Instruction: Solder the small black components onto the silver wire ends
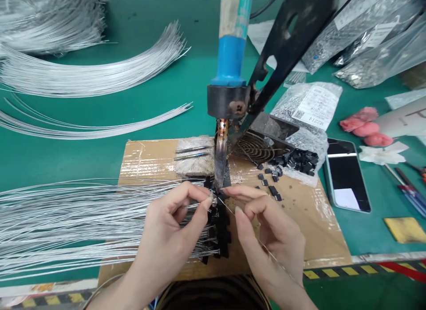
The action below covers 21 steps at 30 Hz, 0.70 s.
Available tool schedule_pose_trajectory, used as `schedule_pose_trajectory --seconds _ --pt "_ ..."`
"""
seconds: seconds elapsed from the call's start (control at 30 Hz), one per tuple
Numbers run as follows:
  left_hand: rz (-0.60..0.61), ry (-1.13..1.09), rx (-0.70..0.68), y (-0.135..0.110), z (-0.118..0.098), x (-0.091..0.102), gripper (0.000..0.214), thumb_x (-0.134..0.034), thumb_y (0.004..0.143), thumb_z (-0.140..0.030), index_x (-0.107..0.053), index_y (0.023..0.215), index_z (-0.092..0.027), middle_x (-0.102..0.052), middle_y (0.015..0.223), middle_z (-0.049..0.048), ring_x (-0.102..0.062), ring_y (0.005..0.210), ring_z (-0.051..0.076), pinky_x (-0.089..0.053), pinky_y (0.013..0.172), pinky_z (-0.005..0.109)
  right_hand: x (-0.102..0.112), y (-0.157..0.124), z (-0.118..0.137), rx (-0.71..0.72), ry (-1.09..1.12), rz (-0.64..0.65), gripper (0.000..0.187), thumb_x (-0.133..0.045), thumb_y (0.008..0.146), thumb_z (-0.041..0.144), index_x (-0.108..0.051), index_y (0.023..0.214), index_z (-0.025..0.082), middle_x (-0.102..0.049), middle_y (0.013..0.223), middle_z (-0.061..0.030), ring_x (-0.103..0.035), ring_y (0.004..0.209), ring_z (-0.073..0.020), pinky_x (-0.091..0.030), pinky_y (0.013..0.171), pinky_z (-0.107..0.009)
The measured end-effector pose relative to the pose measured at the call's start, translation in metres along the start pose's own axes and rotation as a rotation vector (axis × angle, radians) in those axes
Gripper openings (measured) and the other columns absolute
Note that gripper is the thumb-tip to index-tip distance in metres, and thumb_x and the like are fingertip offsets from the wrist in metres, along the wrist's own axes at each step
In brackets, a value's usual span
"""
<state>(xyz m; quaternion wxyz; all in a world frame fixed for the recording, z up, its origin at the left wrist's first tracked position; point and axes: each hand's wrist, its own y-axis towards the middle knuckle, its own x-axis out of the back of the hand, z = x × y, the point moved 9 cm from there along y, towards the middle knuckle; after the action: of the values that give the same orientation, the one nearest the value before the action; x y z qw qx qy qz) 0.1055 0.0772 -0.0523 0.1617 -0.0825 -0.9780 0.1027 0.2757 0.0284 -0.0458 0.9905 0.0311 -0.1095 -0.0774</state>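
My left hand (173, 230) pinches a thin silver wire (191, 206) near its end, just below the tip of a fixed soldering iron (221, 156) with a blue handle (232, 39). My right hand (266, 234) pinches a fine strand of solder wire (266, 250) that runs back toward me, its tip at the same spot under the iron. Between my hands lie wires with small black parts (221, 232) on their ends. A wide bundle of silver wires (66, 225) fans out to the left.
A taped cardboard sheet (319, 221) covers the green table (149, 105). Loose black parts (296, 161) spill from a plastic bag beside a phone (348, 174). More wire bundles (89, 70) lie at the back left, silver bags (366, 39) at the back right.
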Motion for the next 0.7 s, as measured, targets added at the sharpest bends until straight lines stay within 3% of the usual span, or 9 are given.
schedule_pose_trajectory --seconds 0.2,0.7 --pt "-0.017 -0.022 -0.010 0.0013 -0.0027 0.0003 0.011 -0.069 0.090 -0.020 -0.072 0.079 -0.020 -0.077 0.087 0.0020 -0.070 0.075 0.015 -0.047 0.059 0.022 -0.0039 -0.0035 -0.0042 -0.111 0.085 -0.035 0.020 -0.062 0.100 0.018 -0.057 0.082 0.025 -0.080 0.124 -0.0074 -0.078 0.113 -0.0233 -0.060 0.095 -0.034" --pt "-0.040 -0.024 0.001 0.0101 -0.0046 -0.0002 0.011 -0.069 0.090 -0.020 -0.071 0.078 -0.020 -0.077 0.088 0.0007 -0.067 0.071 0.013 -0.045 0.058 0.022 -0.0028 0.0063 -0.0101 -0.172 0.177 -0.096 0.023 -0.068 0.093 0.015 -0.058 0.074 0.024 -0.083 0.114 -0.0068 -0.078 0.115 -0.0248 -0.063 0.096 -0.034"
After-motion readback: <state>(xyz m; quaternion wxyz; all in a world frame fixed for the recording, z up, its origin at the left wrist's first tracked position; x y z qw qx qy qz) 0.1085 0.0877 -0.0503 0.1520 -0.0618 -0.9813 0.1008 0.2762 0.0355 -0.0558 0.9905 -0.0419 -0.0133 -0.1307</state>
